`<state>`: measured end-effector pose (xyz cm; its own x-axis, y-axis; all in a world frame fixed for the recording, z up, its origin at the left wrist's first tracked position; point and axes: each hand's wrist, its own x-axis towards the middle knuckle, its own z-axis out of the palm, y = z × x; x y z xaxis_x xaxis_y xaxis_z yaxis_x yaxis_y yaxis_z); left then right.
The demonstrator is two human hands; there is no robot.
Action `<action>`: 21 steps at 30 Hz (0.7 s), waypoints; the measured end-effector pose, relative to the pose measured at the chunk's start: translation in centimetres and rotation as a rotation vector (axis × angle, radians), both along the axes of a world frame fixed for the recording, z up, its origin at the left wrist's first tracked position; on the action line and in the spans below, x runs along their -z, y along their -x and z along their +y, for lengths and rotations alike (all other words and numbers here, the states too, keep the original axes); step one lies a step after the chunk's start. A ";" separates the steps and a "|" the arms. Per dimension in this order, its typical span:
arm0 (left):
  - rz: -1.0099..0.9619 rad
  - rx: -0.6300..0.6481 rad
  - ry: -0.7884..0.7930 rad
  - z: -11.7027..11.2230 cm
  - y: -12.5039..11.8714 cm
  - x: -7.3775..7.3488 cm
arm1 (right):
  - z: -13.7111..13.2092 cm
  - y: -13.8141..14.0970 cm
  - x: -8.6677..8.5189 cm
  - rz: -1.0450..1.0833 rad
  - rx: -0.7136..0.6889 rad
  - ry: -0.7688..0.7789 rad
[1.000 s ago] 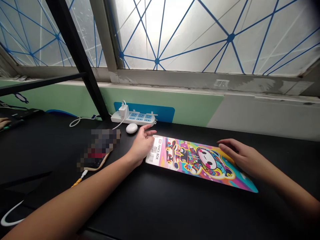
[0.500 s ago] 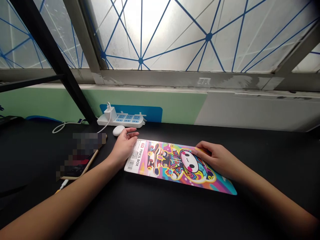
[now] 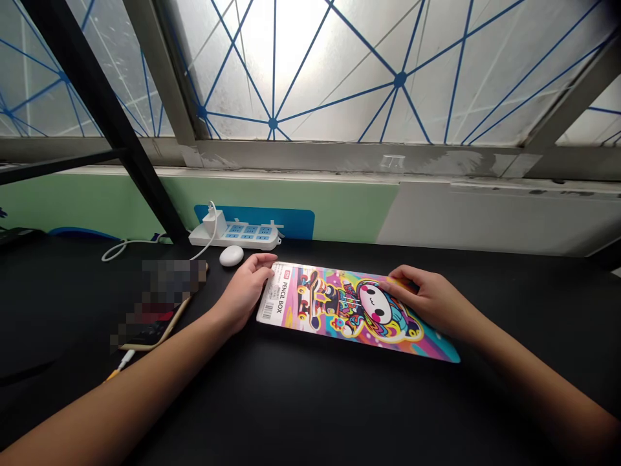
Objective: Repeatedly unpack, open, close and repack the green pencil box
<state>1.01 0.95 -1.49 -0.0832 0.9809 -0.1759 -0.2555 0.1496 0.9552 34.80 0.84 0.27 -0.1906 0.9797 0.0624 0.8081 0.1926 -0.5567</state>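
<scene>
A long flat pencil box (image 3: 339, 307) in bright colours is held in front of me, with "PENCIL BOX" and a barcode printed on its left end and a cartoon figure with a skateboard along it. My left hand (image 3: 247, 288) is closed at its left end, the thumb by the upper left corner and the fingers partly hidden behind. Across the far edge, right of the middle, my right hand (image 3: 422, 298) grips it, thumb on the printed face and the other fingers behind. The right end tapers to a rounded tip.
A small white rounded case (image 3: 231, 256) lies just beyond my left hand. Behind it, a white power strip (image 3: 252, 239) carries a plugged-in charger (image 3: 214, 224). A phone (image 3: 160, 317), partly pixelated, lies left with a cable (image 3: 127, 359). A black post (image 3: 111, 123) slants down to the black table (image 3: 310, 408).
The pencil box has shifted a little right and away from me at its left end. My left hand has moved right with it, its fingers now drawn in closer to the corner.
</scene>
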 end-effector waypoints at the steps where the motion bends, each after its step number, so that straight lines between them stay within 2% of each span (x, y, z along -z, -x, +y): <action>1: 0.010 0.018 -0.007 0.0 0.1 0.0 | 0.0 0.0 -0.1 0.001 -0.001 -0.018; 6: -0.030 0.006 -0.060 -0.2 0.3 0.0 | -0.2 0.1 -0.3 -0.015 0.000 -0.167; 11: -0.062 -0.020 -0.201 -0.5 0.1 -0.2 | -0.4 -0.2 -0.4 -0.035 0.018 -0.317; 17: 0.089 -0.054 -0.410 -1.3 -0.2 -0.8 | -0.8 -0.5 -1.2 -0.075 0.002 -0.520; 21: 0.171 -0.105 -0.467 -1.5 -0.2 -1.0 | -1.1 -0.5 -1.5 -0.095 -0.013 -0.603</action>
